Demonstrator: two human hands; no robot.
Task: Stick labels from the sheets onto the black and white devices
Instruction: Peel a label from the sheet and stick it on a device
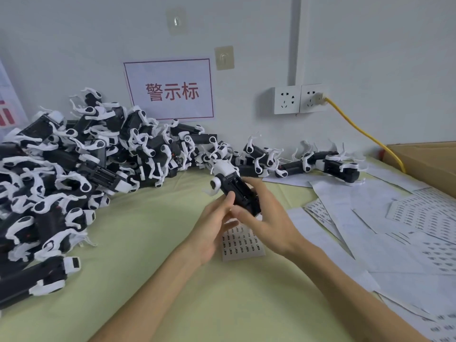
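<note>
Handling device (left hand, right hand)

Worktop: heap of devices fills the left side back to the wall; row of devices along the back right, partly on loose sheets spread over the right side, cardboard box beyond them, far right. Centre: held device raised above a label sheet, right hand under and right of it, left hand at its near-left side, gripping or only touching, hard to say. Wall behind: sign above the heap's right end, sockets right of it, cable from the right socket down toward the box.
</note>
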